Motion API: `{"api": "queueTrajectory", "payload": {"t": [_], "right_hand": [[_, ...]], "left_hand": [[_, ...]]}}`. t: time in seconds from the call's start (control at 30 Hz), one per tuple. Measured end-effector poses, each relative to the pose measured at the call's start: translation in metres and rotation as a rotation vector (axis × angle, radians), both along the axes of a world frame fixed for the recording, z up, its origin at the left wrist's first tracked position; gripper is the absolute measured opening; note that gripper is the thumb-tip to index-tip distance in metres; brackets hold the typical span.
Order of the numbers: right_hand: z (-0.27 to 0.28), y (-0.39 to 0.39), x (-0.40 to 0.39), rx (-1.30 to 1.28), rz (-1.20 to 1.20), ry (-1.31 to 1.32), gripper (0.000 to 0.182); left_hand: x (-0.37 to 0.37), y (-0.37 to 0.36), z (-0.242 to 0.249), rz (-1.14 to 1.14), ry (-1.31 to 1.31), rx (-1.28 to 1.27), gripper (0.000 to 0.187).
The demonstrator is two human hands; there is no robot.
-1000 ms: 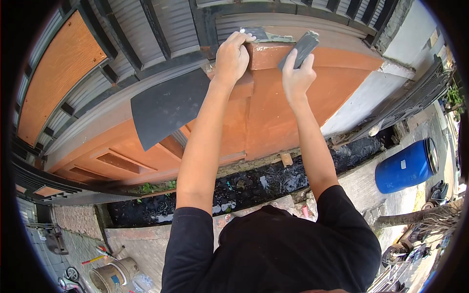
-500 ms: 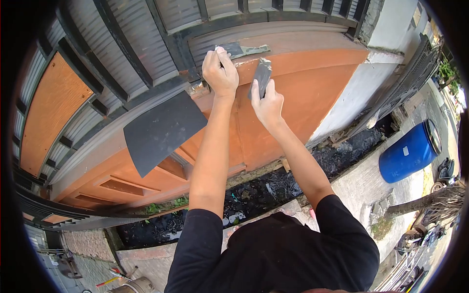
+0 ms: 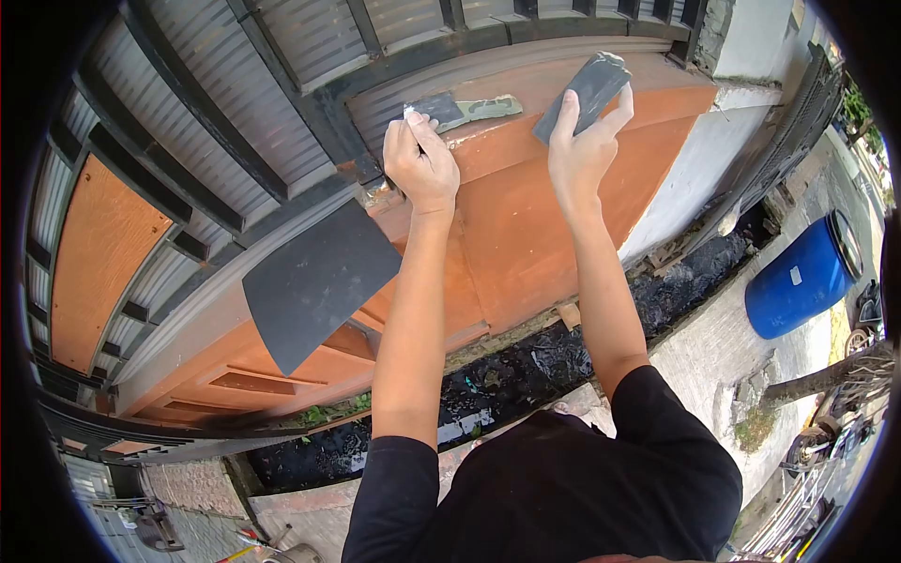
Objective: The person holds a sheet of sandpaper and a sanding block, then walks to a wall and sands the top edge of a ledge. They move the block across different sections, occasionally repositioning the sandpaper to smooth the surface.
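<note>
My right hand (image 3: pixel 584 155) is raised above the orange wall's ledge. Its thumb and fingers grip a dark grey rectangular block (image 3: pixel 589 94) by its sides, and the block's upper end has a pale, rough edge. My left hand (image 3: pixel 422 167) is closed over the ledge, fingers curled and pinched. A small whitish bit shows at its fingertips; what it holds is mostly hidden. Just beyond those fingers a flat strip (image 3: pixel 477 111), dark at one end and mottled green at the other, lies on the ledge. Left of my forearm is a large dark grey sheet (image 3: pixel 319 286).
Black metal bars (image 3: pixel 211 113) stand behind the ledge on the orange wall (image 3: pixel 516 244). Below runs a gutter with dark water (image 3: pixel 516 375). On the pavement at right are a blue barrel (image 3: pixel 802 277) and a tree trunk (image 3: pixel 821 375).
My right hand has moved right and upward with the block, away from my left hand. The left hand stays at nearly the same place by the strip. The view has shifted slightly.
</note>
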State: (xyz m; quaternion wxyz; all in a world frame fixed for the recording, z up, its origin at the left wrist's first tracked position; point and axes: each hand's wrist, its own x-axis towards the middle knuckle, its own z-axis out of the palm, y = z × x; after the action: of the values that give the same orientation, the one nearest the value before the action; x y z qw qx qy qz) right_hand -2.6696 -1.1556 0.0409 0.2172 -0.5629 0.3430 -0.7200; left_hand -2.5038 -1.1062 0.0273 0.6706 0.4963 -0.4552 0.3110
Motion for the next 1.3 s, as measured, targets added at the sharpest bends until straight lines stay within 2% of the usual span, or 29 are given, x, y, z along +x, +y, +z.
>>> {"api": "queueTrajectory", "payload": {"t": [0.07,0.1,0.17,0.27,0.3,0.37,0.4,0.47,0.5,0.57,0.6,0.63,0.7,0.8,0.87,0.9,0.97,1.03,1.1,1.13,1.17,1.23,1.3], "right_hand": [[0.016,-0.002,-0.005,0.050,-0.006,0.006,0.062],[-0.004,0.006,0.008,0.049,-0.008,0.003,0.062],[-0.066,0.031,0.040,-0.265,-0.107,0.189,0.070],[-0.068,0.026,0.039,-0.394,-0.131,0.235,0.069],[-0.047,0.018,0.029,-0.391,-0.140,0.232,0.069],[0.011,0.007,0.002,-0.021,-0.020,0.157,0.071],[0.001,0.011,0.007,-0.015,-0.024,0.161,0.071],[-0.037,0.021,0.033,-0.183,-0.122,0.062,0.071],[-0.067,0.029,0.048,-0.394,-0.209,0.124,0.070],[-0.098,0.057,0.054,-0.391,-0.146,0.263,0.070],[-0.096,0.050,0.049,-0.334,-0.141,0.303,0.073],[-0.077,0.026,0.047,-0.452,-0.215,0.193,0.071],[-0.007,0.015,0.022,-0.110,-0.098,0.009,0.069],[-0.026,0.019,0.033,-0.134,-0.105,0.000,0.068],[-0.091,0.045,0.054,-0.318,-0.165,0.160,0.070],[-0.098,0.063,0.056,-0.370,-0.152,0.260,0.070],[-0.084,0.039,0.049,-0.313,-0.167,0.208,0.070],[-0.041,0.027,0.033,-0.245,-0.176,0.159,0.070],[0.000,0.023,0.021,-0.054,-0.073,0.036,0.069],[-0.026,0.015,0.033,-0.212,-0.147,0.016,0.069],[-0.055,0.024,0.045,-0.250,-0.155,0.058,0.069],[-0.109,0.056,0.054,-0.353,-0.082,0.252,0.068],[-0.086,0.034,0.046,-0.383,-0.113,0.211,0.068]], "left_hand": [[0.001,0.003,0.001,0.023,-0.036,0.041,0.037],[0.000,0.002,0.001,0.029,-0.036,0.028,0.037],[0.000,0.000,0.000,0.027,-0.036,0.019,0.037],[0.003,-0.003,0.000,0.007,-0.057,-0.014,0.036],[0.002,0.000,0.001,0.043,-0.065,0.007,0.037],[-0.001,0.002,0.001,0.072,-0.064,0.037,0.037],[-0.002,0.003,0.000,0.138,-0.073,0.068,0.038],[-0.001,0.003,0.002,0.197,-0.087,0.088,0.040],[0.000,0.000,0.002,0.232,-0.091,0.082,0.041],[-0.001,0.002,-0.004,0.257,-0.096,0.094,0.042],[0.000,0.001,-0.004,0.258,-0.095,0.105,0.041],[0.002,0.000,-0.004,0.261,-0.093,0.116,0.041],[0.002,0.000,-0.003,0.236,-0.087,0.117,0.041],[0.000,0.006,-0.006,0.186,-0.083,0.111,0.041],[0.002,0.001,-0.002,0.162,-0.101,0.063,0.042],[0.001,0.004,-0.005,0.163,-0.096,0.070,0.042],[0.002,0.000,-0.002,0.156,-0.092,0.055,0.042],[0.001,0.000,-0.003,0.158,-0.088,0.066,0.043],[0.002,0.003,-0.004,0.162,-0.091,0.069,0.043],[0.000,0.004,-0.004,0.157,-0.078,0.081,0.043],[-0.001,0.002,-0.001,0.153,-0.066,0.081,0.044],[0.000,0.004,-0.004,0.155,-0.064,0.096,0.044],[0.000,0.002,-0.002,0.149,-0.076,0.068,0.044]]}}
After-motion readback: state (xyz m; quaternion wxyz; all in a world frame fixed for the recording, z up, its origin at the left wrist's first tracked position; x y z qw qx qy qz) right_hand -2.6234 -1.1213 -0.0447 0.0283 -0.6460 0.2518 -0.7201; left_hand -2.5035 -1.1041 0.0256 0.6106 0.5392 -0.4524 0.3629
